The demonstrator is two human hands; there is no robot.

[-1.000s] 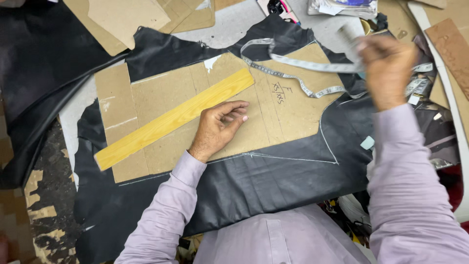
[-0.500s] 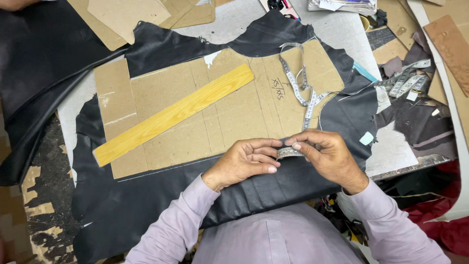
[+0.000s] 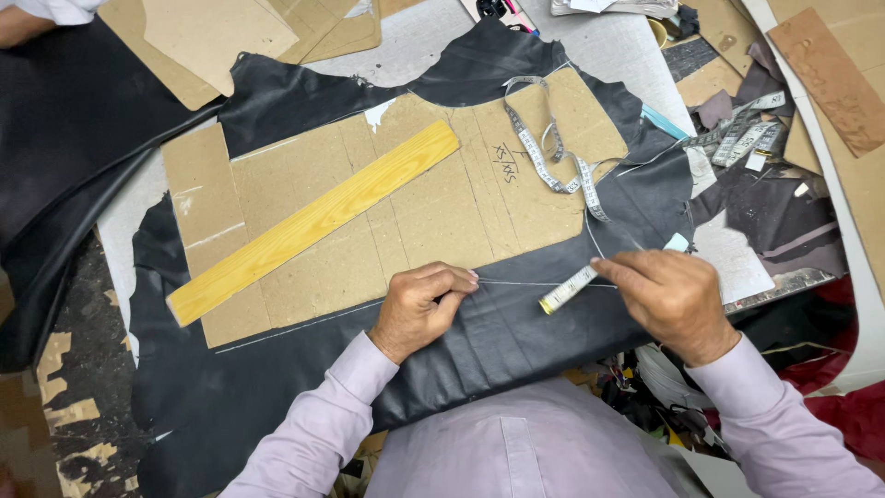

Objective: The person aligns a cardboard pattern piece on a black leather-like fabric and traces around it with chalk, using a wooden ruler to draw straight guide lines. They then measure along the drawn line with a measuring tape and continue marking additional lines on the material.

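A brown cardboard pattern (image 3: 442, 194) lies on a sheet of black leather (image 3: 516, 332). A long yellow wooden ruler (image 3: 313, 221) rests diagonally across the cardboard. A pale measuring tape (image 3: 553, 161) lies looped on the cardboard's right part. My left hand (image 3: 419, 309) is closed, pinching the tape flat on the leather just below the cardboard's lower edge. My right hand (image 3: 668, 300) holds the tape's other end, with the yellowish tip pointing left. The tape runs edge-on and taut between the two hands.
More cardboard pieces (image 3: 230, 37) lie at the top left and along the right edge (image 3: 830, 74). Leather scraps and tape strips (image 3: 765, 175) are piled at the right. Another person's arm (image 3: 37, 18) shows at the top left corner. A worn dark floor patch (image 3: 74, 369) sits lower left.
My right hand came down from the upper right with the tape, met the left hand, then the two hands drew apart, stretching the tape across the leather.
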